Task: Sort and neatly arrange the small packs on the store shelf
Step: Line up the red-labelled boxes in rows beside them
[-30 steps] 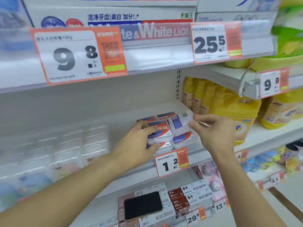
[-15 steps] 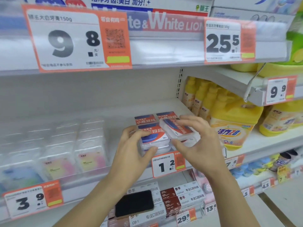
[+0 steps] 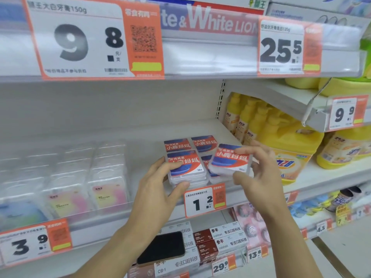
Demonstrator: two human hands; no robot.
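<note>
Mid-task. Packs centre frame on shelf (image 3: pixel 140 135): two back packs (image 3: pixel 189 144) flat, aligned. Front-left stack (image 3: pixel 185 167) squared; left hand (image 3: pixel 160 189) fingers curled round its front-left corner, thumb under. Right hand (image 3: pixel 259 173) pinches loose pack (image 3: pixel 229 159), tilted, above front-right stack (image 3: pixel 208 169). Left to do: seat that pack flat, square edges. Versus half second earlier: loose pack lifted further right, label tipped more toward camera; left hand unchanged on stack.
</note>
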